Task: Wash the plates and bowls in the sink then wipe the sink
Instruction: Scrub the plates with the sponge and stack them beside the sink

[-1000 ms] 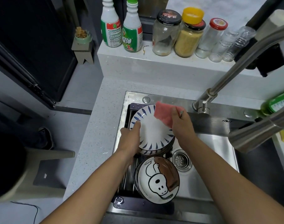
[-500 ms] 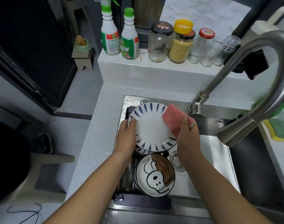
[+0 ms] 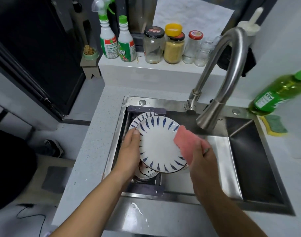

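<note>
My left hand [image 3: 130,151] grips the left rim of a white plate with blue dashes [image 3: 159,144], held lifted over the steel sink [image 3: 221,161]. In my right hand [image 3: 200,158] is a pink sponge cloth [image 3: 187,144], pressed against the plate's right edge. A second blue-dashed plate [image 3: 141,118] lies behind and below it on a dark rack [image 3: 146,110]. A cartoon-printed bowl [image 3: 146,172] is mostly hidden under the lifted plate.
The curved steel faucet [image 3: 220,93] hangs over the sink's middle. A green dish-soap bottle [image 3: 279,93] and a yellow-green scouring pad [image 3: 274,125] sit at the right rim. Spray bottles [image 3: 117,43] and jars [image 3: 173,47] line the back ledge.
The plate has been lifted off the stack and brought toward me, now covering most of the cartoon bowl. The pink cloth has slid from the plate's top edge to its right edge.
</note>
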{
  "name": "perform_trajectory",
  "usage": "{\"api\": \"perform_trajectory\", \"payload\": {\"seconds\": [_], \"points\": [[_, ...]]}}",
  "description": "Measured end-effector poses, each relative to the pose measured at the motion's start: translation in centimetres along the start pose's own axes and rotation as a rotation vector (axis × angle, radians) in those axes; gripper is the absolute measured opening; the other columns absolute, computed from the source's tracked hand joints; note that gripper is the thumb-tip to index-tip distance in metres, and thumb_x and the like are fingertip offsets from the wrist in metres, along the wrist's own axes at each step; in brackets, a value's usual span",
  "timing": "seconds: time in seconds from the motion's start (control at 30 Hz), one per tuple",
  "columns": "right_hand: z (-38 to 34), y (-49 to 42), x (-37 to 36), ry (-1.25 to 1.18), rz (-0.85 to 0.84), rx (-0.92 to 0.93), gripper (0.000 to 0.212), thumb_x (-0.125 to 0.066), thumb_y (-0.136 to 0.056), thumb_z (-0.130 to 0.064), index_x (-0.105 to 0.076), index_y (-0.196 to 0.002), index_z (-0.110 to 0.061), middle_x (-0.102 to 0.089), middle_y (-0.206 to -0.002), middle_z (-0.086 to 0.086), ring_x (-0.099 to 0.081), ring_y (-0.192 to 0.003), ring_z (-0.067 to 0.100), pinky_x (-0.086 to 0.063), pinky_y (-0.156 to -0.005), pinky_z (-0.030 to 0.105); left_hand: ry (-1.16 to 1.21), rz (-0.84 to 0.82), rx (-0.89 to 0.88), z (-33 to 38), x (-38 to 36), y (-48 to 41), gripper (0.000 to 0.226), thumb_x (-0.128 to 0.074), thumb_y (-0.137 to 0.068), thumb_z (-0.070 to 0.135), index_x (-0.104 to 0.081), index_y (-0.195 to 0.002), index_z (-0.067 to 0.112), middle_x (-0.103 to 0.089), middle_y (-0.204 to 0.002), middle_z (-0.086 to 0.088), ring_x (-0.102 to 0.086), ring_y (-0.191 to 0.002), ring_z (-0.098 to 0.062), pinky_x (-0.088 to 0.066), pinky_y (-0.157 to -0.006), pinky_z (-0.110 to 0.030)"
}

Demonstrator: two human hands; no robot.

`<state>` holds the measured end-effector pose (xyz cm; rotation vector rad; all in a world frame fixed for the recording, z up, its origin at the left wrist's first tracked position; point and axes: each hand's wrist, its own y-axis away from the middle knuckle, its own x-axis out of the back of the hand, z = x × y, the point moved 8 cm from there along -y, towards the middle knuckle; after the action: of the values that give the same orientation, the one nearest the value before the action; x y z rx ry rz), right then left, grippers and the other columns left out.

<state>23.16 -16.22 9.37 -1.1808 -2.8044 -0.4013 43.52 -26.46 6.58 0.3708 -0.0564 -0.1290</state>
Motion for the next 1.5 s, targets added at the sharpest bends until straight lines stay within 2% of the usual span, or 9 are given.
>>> {"api": "perform_trajectory", "payload": {"seconds": [0.2, 0.53, 0.67, 0.9, 0.97, 1.07, 1.2, 1.33, 1.5], "points": [[-0.4, 0.4, 8.3, 0.038, -0.009, 0.065, 0.031, -0.043, -0.096, -0.056, -0.064, -0.106, -0.035, -0.071, -0.103, -0.009, -0.069, -0.099, 0.014, -0.058, -0.087, 0.047, -0.076, 0.023, -0.036, -0.1, -4.4, 4.8, 0.022, -0.038, -0.111, 0.039, -0.059, -0.114, 0.037, -0.069, -0.114, 0.013, -0.064, -0.111, -0.008, -0.051, -0.093, -0.03], [0.7, -3.7, 17.8, 0.019, -0.084, 0.003, 0.019, -0.047, -0.107, -0.03, -0.065, -0.104, -0.025, -0.073, -0.11, 0.001, -0.07, -0.101, 0.019, -0.056, -0.085, 0.033, -0.26, 0.066, -0.117, 0.5, -12.1, 10.1, 0.018, -0.041, -0.109, 0.04, -0.049, -0.123, 0.033, -0.049, -0.137, -0.001, -0.054, -0.111, -0.012, -0.039, -0.09, -0.019], [1.1, -4.8, 18.0, 0.054, -0.243, 0.017, 0.025, -0.047, -0.107, -0.032, -0.07, -0.11, -0.023, -0.076, -0.112, -0.003, -0.071, -0.106, 0.014, -0.054, -0.091, 0.035, -0.267, 0.053, -0.089, 1.2, -14.2, 11.9, 0.025, -0.041, -0.111, 0.033, -0.049, -0.129, 0.019, -0.054, -0.108, 0.009, -0.048, -0.09, 0.007, -0.037, -0.054, 0.0], [-3.3, -3.4, 14.2, 0.369, -0.609, 0.43, 0.025, -0.054, -0.096, -0.05, -0.066, -0.117, -0.053, -0.064, -0.123, -0.033, -0.057, -0.123, 0.006, -0.047, -0.107, 0.04, -0.121, -0.038, -0.06, 2.9, -16.9, 13.2, 0.028, -0.038, -0.112, 0.028, -0.052, -0.131, 0.013, -0.045, -0.106, 0.02, -0.028, -0.065, 0.043, -0.033, -0.054, 0.006], [-3.2, -2.6, 13.4, 0.679, -0.716, 0.672, 0.039, -0.046, -0.105, -0.035, -0.055, -0.142, -0.036, -0.049, -0.149, -0.021, -0.038, -0.144, 0.009, -0.032, -0.119, 0.04, -0.084, -0.04, -0.075, 4.0, -17.0, 13.6, 0.028, -0.038, -0.112, 0.031, -0.052, -0.129, 0.015, -0.054, -0.109, 0.011, -0.029, -0.061, 0.039, -0.034, -0.056, 0.004], [-1.2, -2.2, 14.4, 1.005, -0.763, 0.69, 0.069, -0.015, -0.101, -0.065, -0.013, -0.16, -0.028, -0.004, -0.163, -0.017, 0.007, -0.152, -0.001, -0.004, -0.128, 0.04, -0.029, -0.001, -0.068, 4.8, -16.6, 13.9, 0.023, -0.036, -0.113, 0.026, -0.052, -0.123, 0.014, -0.047, -0.1, 0.013, -0.032, -0.052, 0.04, -0.034, -0.052, 0.006], [-0.7, 2.6, 12.7, 0.861, -0.934, 0.565, 0.076, 0.003, -0.091, -0.077, 0.007, -0.158, -0.041, 0.013, -0.166, -0.021, 0.021, -0.15, -0.004, 0.009, -0.127, 0.036, -0.03, 0.032, -0.103, 3.5, -16.4, 13.4, 0.03, -0.039, -0.112, 0.034, -0.059, -0.119, 0.014, -0.066, -0.108, 0.001, -0.064, -0.095, 0.012, -0.048, -0.082, -0.01], [-2.8, 0.8, 10.5, 1.075, -0.868, 0.625, 0.091, 0.028, -0.077, -0.075, 0.013, -0.159, -0.036, 0.025, -0.165, -0.015, 0.031, -0.148, 0.006, 0.016, -0.124, 0.04, 0.047, -0.015, -0.037, 2.4, -16.8, 13.5, 0.029, -0.04, -0.111, 0.033, -0.066, -0.111, 0.018, -0.073, -0.109, -0.002, -0.07, -0.1, -0.01, -0.055, -0.096, -0.034], [-4.6, 0.4, 10.9, 1.127, -0.819, 0.552, 0.07, -0.001, -0.099, -0.06, 0.016, -0.159, -0.027, 0.027, -0.164, -0.009, 0.032, -0.148, 0.007, 0.013, -0.125, 0.037, 0.061, -0.043, -0.085, 3.9, -16.3, 13.1, 0.032, -0.039, -0.111, 0.032, -0.068, -0.112, 0.017, -0.073, -0.104, 0.003, -0.068, -0.1, -0.012, -0.053, -0.089, -0.029]]}}
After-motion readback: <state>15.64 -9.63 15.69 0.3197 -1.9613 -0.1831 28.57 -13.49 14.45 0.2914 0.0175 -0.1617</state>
